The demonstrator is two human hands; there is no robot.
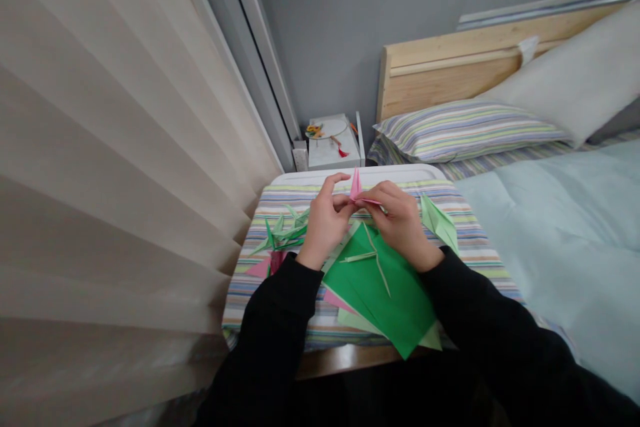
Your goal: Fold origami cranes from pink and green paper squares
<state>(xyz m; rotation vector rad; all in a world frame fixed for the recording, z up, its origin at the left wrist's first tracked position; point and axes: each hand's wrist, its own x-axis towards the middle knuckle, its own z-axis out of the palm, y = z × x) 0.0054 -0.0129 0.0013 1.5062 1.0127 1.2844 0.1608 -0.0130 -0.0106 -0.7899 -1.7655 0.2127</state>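
Observation:
A small pink folded paper piece (355, 184) points upward between my two hands, above the far part of the small table. My left hand (325, 220) pinches its base, with the index finger lifted away from it. On the other side, my right hand (397, 220) grips the same paper between thumb and fingers, and a pink tip shows along the fingers. Below the hands lies a stack of square sheets with a dark green sheet (383, 297) on top. Thin pale green strips (373, 255) rest on that sheet.
Several green folded paper pieces (283, 233) lie left of my hands, near a pink paper piece (260, 268). A light green folded paper (440, 223) sits at the right. Beyond the striped tablecloth (483, 253) stands a white nightstand (325, 157); a bed (555, 213) flanks the right, a curtain (125, 187) the left.

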